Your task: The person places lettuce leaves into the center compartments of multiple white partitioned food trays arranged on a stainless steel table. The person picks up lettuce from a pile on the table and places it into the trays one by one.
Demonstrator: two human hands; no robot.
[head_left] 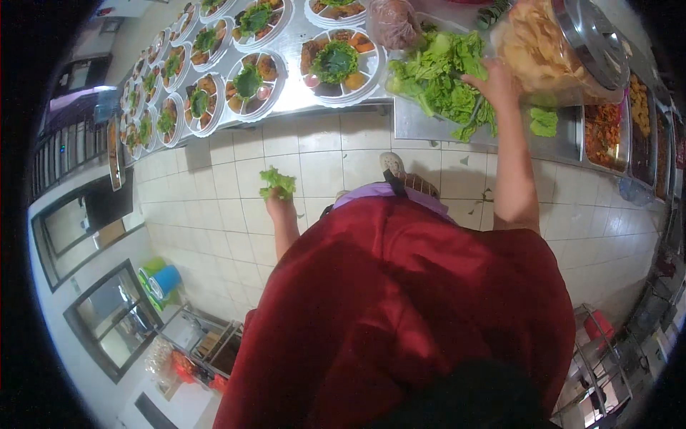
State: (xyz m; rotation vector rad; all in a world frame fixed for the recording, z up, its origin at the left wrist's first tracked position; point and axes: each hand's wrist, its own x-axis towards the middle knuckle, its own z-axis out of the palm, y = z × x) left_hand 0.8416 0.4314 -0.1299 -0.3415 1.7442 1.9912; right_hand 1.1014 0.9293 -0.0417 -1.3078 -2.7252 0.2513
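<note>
Our left hand (277, 207) clamps a lettuce leaf (277, 183), held ready; our right hand (493, 82) closes on the lettuce pile (436, 75) beside sectioned plates (336, 64).

My left hand (280, 207) holds a crinkly, matt lettuce leaf (277, 182); my right hand (494, 84) rests on the ruffled lettuce pile (436, 75). The counter (300, 96) is brushed metal, faintly shiny. Compartment plates (341, 63) look like glossy white plastic. My red apron (400, 307) is soft cloth.

Green lettuce heap (436, 75) on metal surface (421, 132), right hand (496, 82) on it. Round white divided plates (339, 64) in rows to its left. Clear plastic cracker jar (554, 46) just right; metal food trays (607, 132) further right. Left hand (277, 204) w/ small lettuce leaf (277, 182) over tiled floor (214, 222), before surface.
</note>
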